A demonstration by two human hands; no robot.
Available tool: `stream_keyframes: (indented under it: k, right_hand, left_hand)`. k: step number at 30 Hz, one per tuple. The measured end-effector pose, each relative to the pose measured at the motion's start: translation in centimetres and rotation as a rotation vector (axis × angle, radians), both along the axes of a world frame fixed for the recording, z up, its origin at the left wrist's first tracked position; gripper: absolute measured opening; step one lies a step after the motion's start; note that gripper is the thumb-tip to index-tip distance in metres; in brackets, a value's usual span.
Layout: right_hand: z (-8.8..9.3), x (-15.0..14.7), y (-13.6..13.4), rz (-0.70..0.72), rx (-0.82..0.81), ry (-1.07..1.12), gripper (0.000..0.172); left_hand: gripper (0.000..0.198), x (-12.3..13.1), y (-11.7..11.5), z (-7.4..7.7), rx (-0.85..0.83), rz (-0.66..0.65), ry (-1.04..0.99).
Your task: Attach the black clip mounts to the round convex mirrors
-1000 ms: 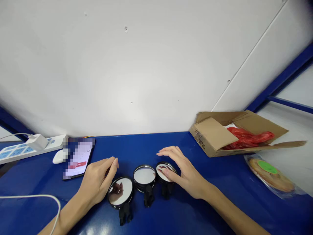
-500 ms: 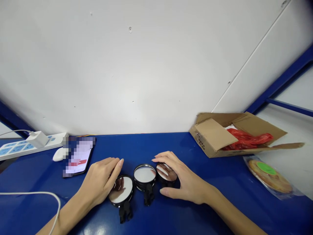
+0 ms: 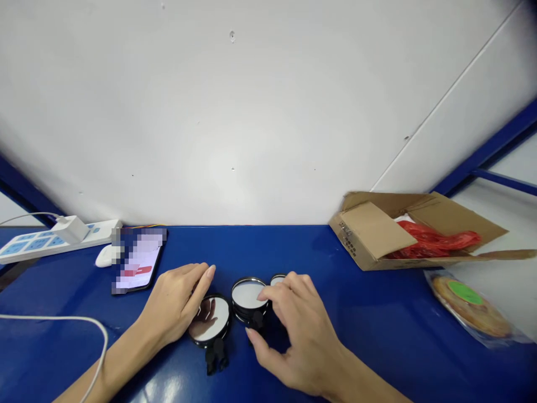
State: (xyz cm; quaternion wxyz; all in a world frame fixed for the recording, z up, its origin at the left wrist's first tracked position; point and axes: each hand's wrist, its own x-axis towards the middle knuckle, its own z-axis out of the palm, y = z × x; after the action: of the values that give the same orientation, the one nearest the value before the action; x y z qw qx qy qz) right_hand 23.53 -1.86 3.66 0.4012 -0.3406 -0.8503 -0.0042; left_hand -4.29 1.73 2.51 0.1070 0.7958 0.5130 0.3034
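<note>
Several small round mirrors with black clamp mounts stand in a row on the blue table top point(image 3: 369, 319). My left hand point(image 3: 174, 302) lies against the left mirror point(image 3: 210, 319), its fingertips at the upper rim, and the glass reflects the hand. Arched over the right side of the row, my right hand point(image 3: 297, 330) has its fingertips at the right edge of the middle mirror point(image 3: 247, 295). Its thumb is down near that mirror's black mount. The third mirror point(image 3: 277, 279) is nearly hidden behind the right fingers, with only its top rim showing.
At the far left are a white power strip point(image 3: 54, 243), a white mouse point(image 3: 107, 256), a phone with a blurred screen point(image 3: 138, 260) and a white cable point(image 3: 50, 318). At the right are an open cardboard box point(image 3: 403, 235) holding a red plastic bag point(image 3: 434, 240), and a wrapped round item point(image 3: 470, 308).
My right hand has moved left and toward me, from beside the third mirror to over it and the middle mirror. My left hand has barely moved. The view has tilted slightly.
</note>
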Motion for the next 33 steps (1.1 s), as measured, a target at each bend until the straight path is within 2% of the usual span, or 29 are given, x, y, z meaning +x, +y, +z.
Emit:
stream_keyframes:
  k: [3, 6, 10, 14, 19, 22, 25, 27, 29, 32, 33]
  right_hand:
    - [0.2, -1.2, -0.2, -0.049, 0.054, -0.138, 0.027]
    - [0.3, -1.6, -0.1, -0.082, 0.02, -0.239, 0.031]
    - [0.0, -1.4, -0.1, -0.048, -0.062, -0.241, 0.029]
    - [-0.1, -1.0, 0.3, -0.021, -0.056, -0.213, 0.03]
    - [-0.2, -0.9, 1.2, 0.041, 0.127, -0.203, 0.026]
    - [0.1, -0.2, 1.5, 0.088, 0.249, -0.103, 0.025]
    - [0.9, 0.9, 1.5, 0.119, 0.299, 0.011, 0.023]
    - [1.3, 1.4, 1.1, 0.142, 0.314, 0.031, 0.021]
    - [1.2, 1.2, 0.5, 0.137, 0.337, 0.013, 0.02]
    - [-0.1, 0.0, -1.2, 0.032, 0.328, 0.006, 0.03]
    - [-0.6, -0.4, -1.7, -0.087, 0.317, 0.123, 0.034]
  left_hand:
    - [0.049, -0.1, 0.3, 0.1, 0.005, -0.005, -0.021]
    - [0.048, -0.1, 0.4, 0.1, 0.009, -0.009, -0.034]
    - [0.046, 0.0, 0.1, 0.1, -0.003, -0.004, -0.03]
    - [0.045, 0.1, -0.2, 0.0, -0.023, 0.001, -0.035]
    - [0.038, -0.2, -0.6, 0.3, -0.054, -0.007, -0.106]
    - [0.027, -0.4, -1.1, 0.8, -0.06, -0.049, -0.216]
    - [0.039, 0.0, -2.0, 1.3, -0.074, -0.159, -0.313]
    - [0.052, 0.7, -2.7, 1.6, -0.155, -0.214, -0.423]
    - [0.063, 1.4, -3.4, 1.6, -0.344, -0.238, -0.621]
    - [0.067, 2.2, -4.2, 1.6, -0.664, -0.236, -0.903]
    - [0.066, 2.4, -4.3, 1.6, -0.752, -0.241, -0.967]
